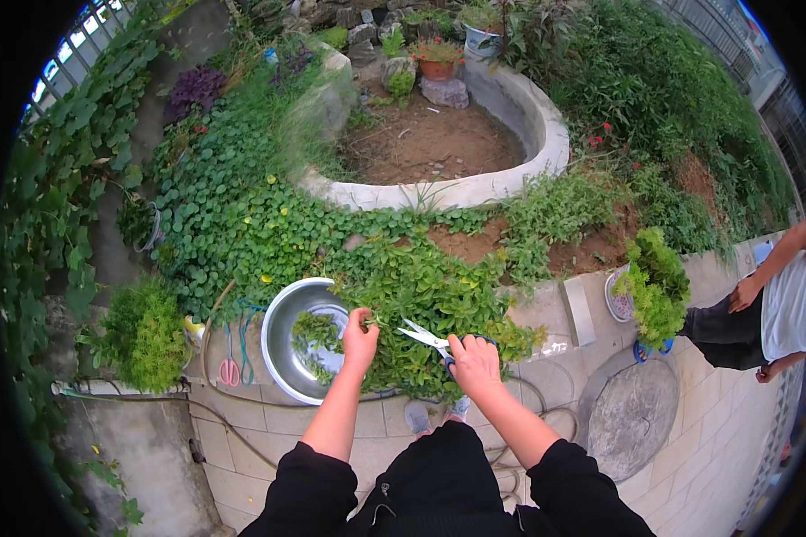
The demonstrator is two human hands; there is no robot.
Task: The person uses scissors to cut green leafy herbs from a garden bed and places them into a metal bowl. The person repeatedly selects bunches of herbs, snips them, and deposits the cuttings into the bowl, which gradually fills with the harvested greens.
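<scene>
My left hand (pixel 361 337) pinches a small green sprig (pixel 376 321) by the right rim of a steel basin (pixel 275 369). Cut leafy greens (pixel 316 330) lie inside the basin. In my right hand (pixel 473 362) is a pair of scissors with dark blue handles (pixel 430 339). Their blades are spread and point left towards my left hand, over a bushy leafy plant (pixel 410 288). Left of the basin, scissors with pink handles (pixel 229 370) lie on the ledge beside a teal cord (pixel 246 349).
A garden hose (pixel 232 429) winds over the paving. A potted plant (pixel 655 288) and a round stone slab (pixel 628 416) are at the right, near another person (pixel 725 329). A feathery green plant (pixel 138 342) grows at the left. A curved concrete wall (pixel 436 194) encloses soil ahead.
</scene>
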